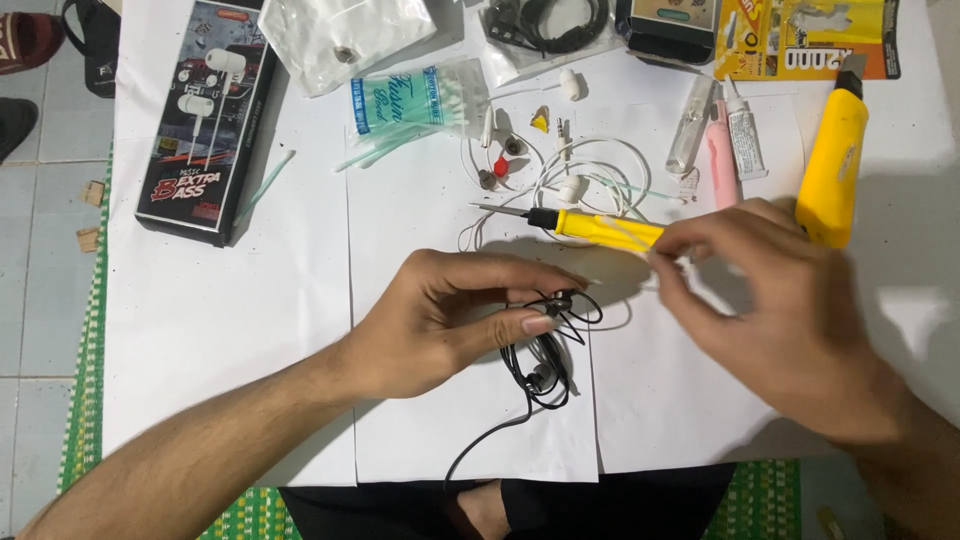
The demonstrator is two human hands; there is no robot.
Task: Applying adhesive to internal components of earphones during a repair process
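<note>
my left hand (450, 320) pinches the black earphones (545, 345); my right hand (770, 300) grips the yellow soldering iron (590, 226) (fingers closed on its handle).

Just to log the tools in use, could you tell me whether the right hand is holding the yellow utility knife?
No, the right hand grips the yellow screwdriver, while the utility knife lies on the paper beside it.

Tiled floor (40, 300) with green woven mat (85, 400), covered by white paper sheets (230, 330). On the sheets: black earphone box (205, 120), cotton swab packet (410, 100), yellow utility knife (832, 165), yellow-handled screwdriver (590, 226), glue tubes (735, 140). Also white earphones (575, 185) and black earphones (545, 365).
</note>
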